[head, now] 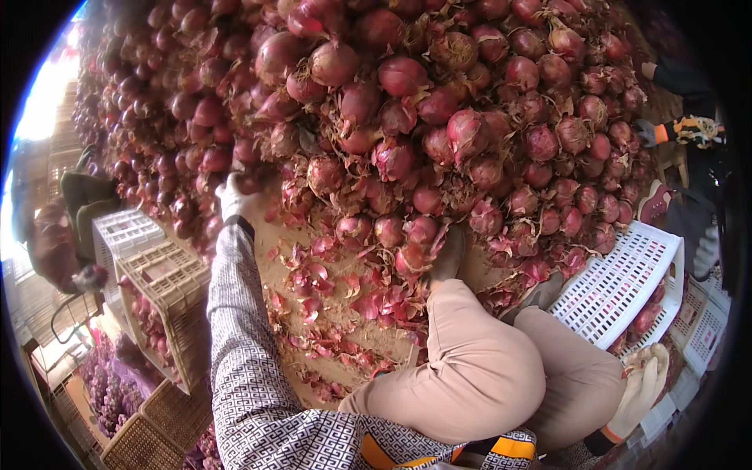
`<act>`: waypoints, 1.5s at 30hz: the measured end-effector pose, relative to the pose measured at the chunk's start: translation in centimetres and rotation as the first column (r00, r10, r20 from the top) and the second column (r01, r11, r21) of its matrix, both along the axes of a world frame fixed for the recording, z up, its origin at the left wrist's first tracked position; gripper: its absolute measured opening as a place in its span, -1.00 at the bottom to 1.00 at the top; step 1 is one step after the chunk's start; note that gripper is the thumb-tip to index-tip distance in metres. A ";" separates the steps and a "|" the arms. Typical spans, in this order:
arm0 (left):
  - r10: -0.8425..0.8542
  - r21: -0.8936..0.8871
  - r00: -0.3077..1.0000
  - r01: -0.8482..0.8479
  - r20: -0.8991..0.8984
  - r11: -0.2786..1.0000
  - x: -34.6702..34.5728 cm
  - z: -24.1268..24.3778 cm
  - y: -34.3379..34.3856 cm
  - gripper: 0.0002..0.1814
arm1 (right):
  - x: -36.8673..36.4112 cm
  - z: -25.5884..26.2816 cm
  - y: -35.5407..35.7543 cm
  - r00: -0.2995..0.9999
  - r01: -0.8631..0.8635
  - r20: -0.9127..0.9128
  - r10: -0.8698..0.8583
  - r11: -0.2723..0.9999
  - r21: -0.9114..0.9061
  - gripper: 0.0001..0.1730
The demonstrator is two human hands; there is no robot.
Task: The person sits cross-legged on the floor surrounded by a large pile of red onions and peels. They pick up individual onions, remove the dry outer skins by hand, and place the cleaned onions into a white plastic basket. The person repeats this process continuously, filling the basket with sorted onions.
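A large heap of red onions (pixel 405 76) with dry roots and loose skins fills the space before me. My left hand (pixel 235 198), in a whitish glove, reaches to the heap's lower edge. It is at a dark red onion (pixel 250 181); whether the fingers grip it is unclear. My right hand (pixel 641 379), in a cream glove with an orange-edged cuff, is low at the right beside my knee. It is next to a tilted white plastic crate (pixel 617 282) with red onions inside. Whether the right hand holds anything cannot be made out.
Papery onion skins (pixel 370 305) litter the earthen floor (pixel 282 249). At left stand a beige crate (pixel 164 267) of onions and a white crate (pixel 126 232). A person (pixel 59 241) is beyond them. Another person's gloved hand (pixel 646 133) is at the heap's right edge.
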State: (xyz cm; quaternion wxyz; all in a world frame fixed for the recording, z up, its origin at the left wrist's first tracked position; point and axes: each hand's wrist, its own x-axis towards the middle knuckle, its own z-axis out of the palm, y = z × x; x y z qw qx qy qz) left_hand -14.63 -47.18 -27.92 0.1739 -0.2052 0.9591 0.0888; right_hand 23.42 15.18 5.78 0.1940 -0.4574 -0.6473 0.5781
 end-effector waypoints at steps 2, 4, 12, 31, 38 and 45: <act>0.066 -0.095 0.996 -0.060 0.056 0.994 -0.6 -0.9 -0.4 0.26 | 0.8 -1.6 -0.6 0.996 0.087 -0.017 -0.087 0.996 0.027 -0.77; 0.046 -0.084 0.999 -0.046 -0.001 0.995 0.6 -2.9 -1.8 0.23 | -1.1 -1.4 -1.1 0.999 -0.039 0.022 0.038 0.998 0.055 -0.77; 0.675 0.940 0.713 -0.331 0.190 0.085 9.8 -1.2 -1.1 -0.27 | -4.0 -2.1 -1.1 0.973 -0.229 -0.016 0.230 0.972 0.056 -0.77; -0.161 0.691 0.971 -0.239 0.177 -0.683 25.4 29.6 33.0 -0.31 | -4.0 2.3 -14.5 0.688 -0.330 0.046 0.724 0.256 0.909 -0.40; -0.263 0.939 0.964 -0.051 -0.042 -0.339 28.0 32.3 41.7 -0.56 | 1.8 1.6 -7.9 0.793 -0.302 -0.032 0.608 0.439 0.846 -0.50; -0.344 0.681 0.931 -0.330 0.122 -0.654 24.7 32.2 43.8 -0.69 | 10.6 0.7 2.4 0.831 0.055 -0.437 0.344 0.731 0.680 -0.51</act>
